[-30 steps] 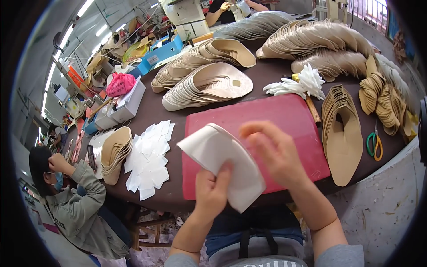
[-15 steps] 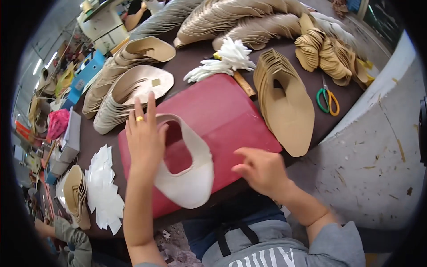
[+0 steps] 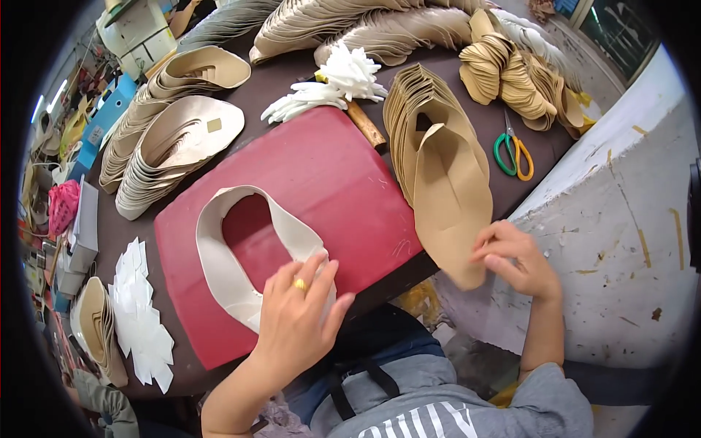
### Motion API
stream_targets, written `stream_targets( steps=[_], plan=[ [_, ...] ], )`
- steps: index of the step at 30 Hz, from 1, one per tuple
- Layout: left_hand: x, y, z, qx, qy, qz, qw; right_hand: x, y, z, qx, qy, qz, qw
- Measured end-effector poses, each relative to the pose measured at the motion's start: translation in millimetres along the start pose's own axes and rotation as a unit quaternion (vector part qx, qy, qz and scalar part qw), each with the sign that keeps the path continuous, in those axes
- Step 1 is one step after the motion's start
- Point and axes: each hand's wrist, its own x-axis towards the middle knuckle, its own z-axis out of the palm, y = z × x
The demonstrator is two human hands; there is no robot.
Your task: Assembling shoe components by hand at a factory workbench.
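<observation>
A cream shoe upper (image 3: 213, 252) lies on the red mat (image 3: 350, 197), its oval opening showing the mat. My left hand (image 3: 296, 317) rests over its near toe end, fingers stretched and slightly apart, hiding part of it. To the right stands a stack of tan shoe linings (image 3: 400, 139). The top lining (image 3: 453, 182) is lifted and pulled toward me, out of line with those below. My right hand (image 3: 520, 261) pinches its near tip between thumb and fingers.
White strips (image 3: 343, 77) lie beyond the mat, beside a wooden handle (image 3: 365, 125). Scissors (image 3: 515, 150) lie right of the linings. Stacked uppers (image 3: 179, 142) stand at far left, white pieces (image 3: 142, 314) nearer. A pale scuffed panel (image 3: 613, 212) borders the right; a co-worker's sleeve (image 3: 106, 405) shows lower left.
My left hand has moved from the upper's far left edge to its near end. My right hand has moved right to the lining stack and pulled the top lining nearer.
</observation>
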Motion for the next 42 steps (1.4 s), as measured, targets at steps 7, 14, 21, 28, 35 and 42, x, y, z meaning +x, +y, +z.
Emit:
stream_targets(
  steps=[7,14,21,28,35,42],
  plan=[
    [85,39,25,-0.121,-0.089,-0.138,0.979,4,-34,30,-0.106,0.101,0.325,0.934],
    [15,-13,-30,-0.391,0.154,-0.242,0.874,46,-99,57,0.131,0.178,0.115,0.968],
    [-120,-46,-39,-0.505,0.235,-0.421,0.716,55,-142,152,0.344,-0.195,0.073,0.916],
    [-150,-50,-20,-0.454,0.228,-0.463,0.726,42,-131,182,0.257,-0.275,0.103,0.921],
    [-153,-61,-14,-0.448,0.198,-0.468,0.735,41,-131,189,0.191,-0.275,0.087,0.938],
    [-149,-59,-14,-0.403,0.188,-0.474,0.760,46,-135,191,0.154,-0.268,0.070,0.948]
  ],
)
